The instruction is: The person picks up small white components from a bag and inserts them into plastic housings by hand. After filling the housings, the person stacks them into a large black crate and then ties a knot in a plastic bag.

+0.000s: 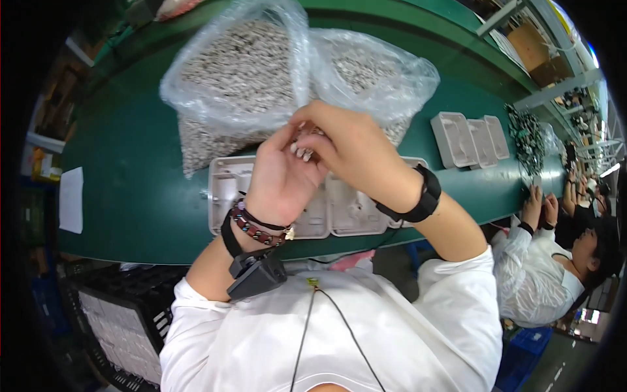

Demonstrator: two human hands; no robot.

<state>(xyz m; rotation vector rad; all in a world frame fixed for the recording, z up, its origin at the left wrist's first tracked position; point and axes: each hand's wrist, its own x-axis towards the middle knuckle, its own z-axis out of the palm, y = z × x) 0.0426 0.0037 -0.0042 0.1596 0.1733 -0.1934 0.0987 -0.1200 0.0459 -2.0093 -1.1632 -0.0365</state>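
My left hand (pixel 282 179) is turned palm up and cupped around several small whitish parts (pixel 302 151). Over it arches my right hand (pixel 346 134), its fingers curled down to the parts in the left palm; its fingertips are partly hidden. Both hands are above a row of pale grey compartment trays (pixel 361 222) on the green table, where a few small bits lie. Just beyond stands a large open clear plastic bag (pixel 241 72) full of small grey-white parts. A second such bag (pixel 366 68) leans against it on the right.
More pale trays (pixel 455 140) sit at the right, near a heap of dark green parts (pixel 524 134). A white sheet (pixel 71 200) lies at the left edge. Below it is a black crate (pixel 124 326) with white packs. A co-worker (pixel 542 274) works at the right.
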